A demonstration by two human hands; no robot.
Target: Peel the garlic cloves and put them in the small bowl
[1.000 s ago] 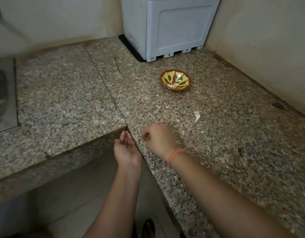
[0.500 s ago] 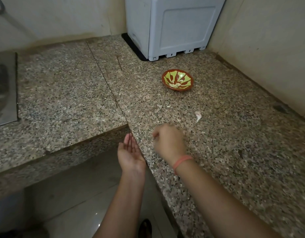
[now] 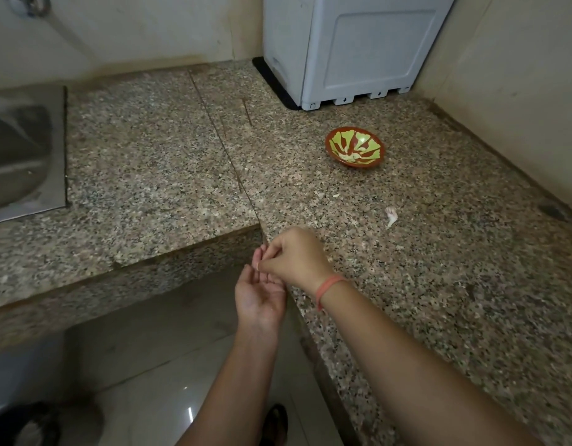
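1 unpeeled garlic clove (image 3: 391,215), pale pinkish skin with tail, lies on the speckled granite surface (image 3: 439,284), right of centre. The small bowl (image 3: 354,147), red-brown with a yellow-green pattern, stands upright farther back, well apart from the clove. Pale patch at the bowl bottom; cannot tell if cloves or glaze. A few small pale scraps (image 3: 336,195) lie on the surface between bowl and hands.

Hands: together at the inner corner of the surface edge. Left hand (image 3: 260,294) is palm up, fingers relaxed and slightly cupped, held just off the edge over the floor. Right hand (image 3: 294,255) is knuckles up, fingers curled, tips drawn together and touching the left fingertips. Whether anything is pinched between them: cannot tell, too small. 1 orange band (image 3: 329,286) on the right wrist.

Outward: steel sink (image 3: 20,149) is set into the surface at far left. A grey-white plastic appliance (image 3: 352,49) stands on a black base in the back corner, behind the bowl. Glossy tiled floor (image 3: 149,365) lies below.
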